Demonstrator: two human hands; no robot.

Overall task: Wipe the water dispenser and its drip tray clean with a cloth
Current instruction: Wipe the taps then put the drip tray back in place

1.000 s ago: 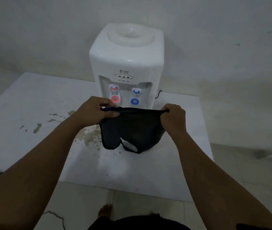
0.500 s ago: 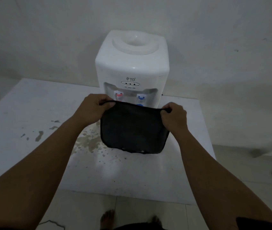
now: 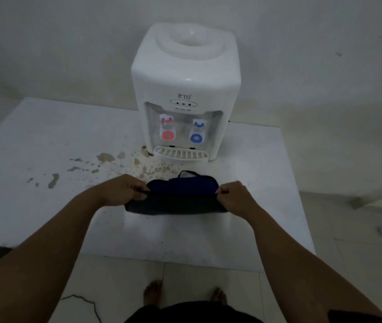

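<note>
Cloth (image 3: 180, 194) lowered onto table (image 3: 45, 141) — left hand (image 3: 124, 191), right hand (image 3: 234, 197) pinching it

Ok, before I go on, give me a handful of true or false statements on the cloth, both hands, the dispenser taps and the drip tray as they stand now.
1. Both hands hold the dark cloth: the left hand pinches its left end and the right hand its right end. True.
2. The cloth is pressed against the drip tray. False: it is down at the white table, in front of the tray and apart from it.
3. The red tap is to the left of the blue tap. True.
4. A bottle stands on the water dispenser. False: its top socket is bare.
5. Brownish spill stains lie on the table left of and in front of the tray. True.
</note>
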